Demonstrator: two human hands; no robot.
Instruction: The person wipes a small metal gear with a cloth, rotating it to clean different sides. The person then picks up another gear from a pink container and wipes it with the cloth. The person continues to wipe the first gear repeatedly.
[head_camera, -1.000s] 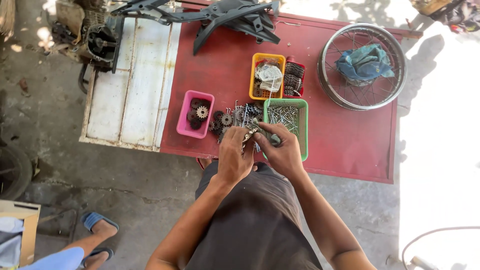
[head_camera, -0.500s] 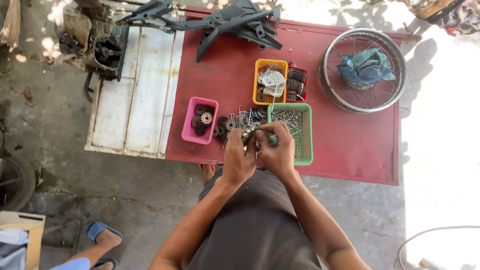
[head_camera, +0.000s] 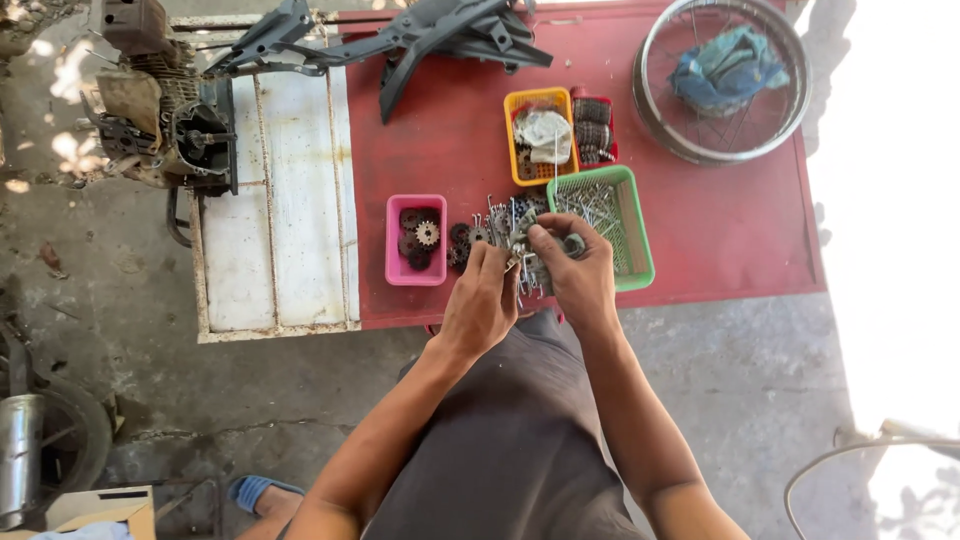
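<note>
My left hand (head_camera: 480, 305) and my right hand (head_camera: 578, 278) meet over the front edge of the red table (head_camera: 450, 150). Together they pinch a small greasy metal part (head_camera: 520, 243) between their fingertips. My right hand also has a small round dark piece (head_camera: 574, 243) by its thumb. Just beyond the hands lies a pile of loose sprockets and bolts (head_camera: 490, 225). A pink basket (head_camera: 416, 240) with sprockets sits to the left. A green basket (head_camera: 605, 222) with thin metal rods is to the right.
A yellow basket (head_camera: 535, 135) with a crumpled bag and a red basket of chains (head_camera: 594, 132) stand further back. A spoked wheel rim (head_camera: 722, 85) holds a blue cloth. Black plastic panels (head_camera: 420, 35) lie at the back; an engine (head_camera: 160, 110) stands beside a white panel (head_camera: 275, 200).
The view has shifted, so the table sits higher and more tilted in frame. Both hands stay on the metal part and have lifted slightly toward the pile of parts.
</note>
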